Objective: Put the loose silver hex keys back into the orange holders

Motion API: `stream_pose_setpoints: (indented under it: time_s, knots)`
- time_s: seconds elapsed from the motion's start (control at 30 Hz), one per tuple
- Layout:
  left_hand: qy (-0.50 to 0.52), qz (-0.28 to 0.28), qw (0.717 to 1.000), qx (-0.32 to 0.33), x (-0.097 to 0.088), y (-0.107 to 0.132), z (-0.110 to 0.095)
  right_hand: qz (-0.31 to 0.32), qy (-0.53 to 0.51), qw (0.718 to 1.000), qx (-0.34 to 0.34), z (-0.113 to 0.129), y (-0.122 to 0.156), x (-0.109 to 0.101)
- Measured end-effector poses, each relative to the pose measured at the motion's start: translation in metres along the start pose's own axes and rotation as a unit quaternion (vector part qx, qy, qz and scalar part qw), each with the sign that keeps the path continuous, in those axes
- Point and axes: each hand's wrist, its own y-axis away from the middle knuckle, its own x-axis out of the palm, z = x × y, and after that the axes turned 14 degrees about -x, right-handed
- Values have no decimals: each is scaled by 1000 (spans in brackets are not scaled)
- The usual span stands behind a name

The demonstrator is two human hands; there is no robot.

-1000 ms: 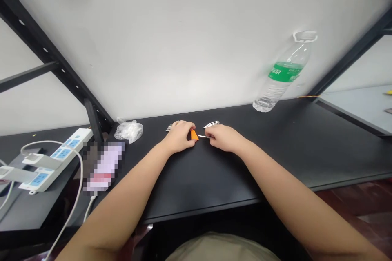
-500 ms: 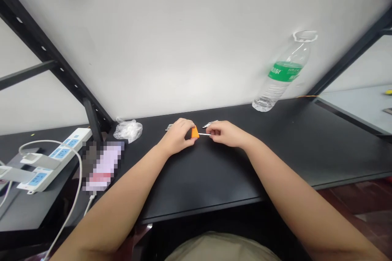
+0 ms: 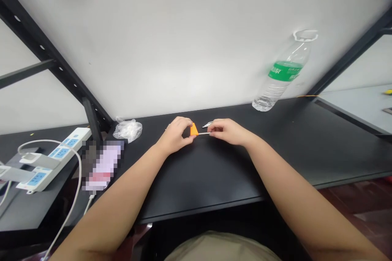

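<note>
1. While pinched between thumb and fingers of left hand [image 3: 176, 136], block [image 3: 194, 129], orange, held just above tabletop [image 3: 214, 171], at that hand's right edge.
2. Left hand: closed in a firm grip on block, forearm stretched low over tabletop.
3. Right hand [image 3: 228, 131]: fingertips clamped on pin [image 3: 204, 133], thin and metal, just right of block.
4. Pin: roughly level, left end meeting block's right face; touching or already inside, cannot tell.
5. Hands close together, with only block and pin between them.
6. Just behind right hand: spare pins [image 3: 207, 124] in a small cluster on tabletop, partly hidden by fingers.
7. Left of left hand, near: bag [image 3: 128, 130], clear and crumpled.
8. Further left and nearer the body: phone [image 3: 102, 165], blurred, with white cable [image 3: 76, 195] trailing down.
9. Beyond phone, well apart from left hand: power strip [image 3: 52, 159], white, with plugs in it.
10. Far right of right hand, well apart: bottle [image 3: 281, 75], clear with green label, upright at back edge of tabletop.
</note>
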Motion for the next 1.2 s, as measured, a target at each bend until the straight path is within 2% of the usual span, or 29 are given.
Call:
stream_pose_setpoints:
  time_s: [0.17,0.4,0.8,1.0,1.2]
  knots:
    - [11,8,1000,11,1,0,-3,-3,-27,1000,7,2,0,-1]
    - [11,0,1000,-12,-1,2,-3,-60,-117,989,68,0,2,-1]
    - [34,-7,999,-5,-2,2,-7,-72,-191,976,76,3,0,1]
    - [22,-19,999,18,4,2,-14,-115,-310,941,69,13,-10,25]
    - [-27,-13,999,15,6,2,-12,-124,-354,921,108,9,-18,50]
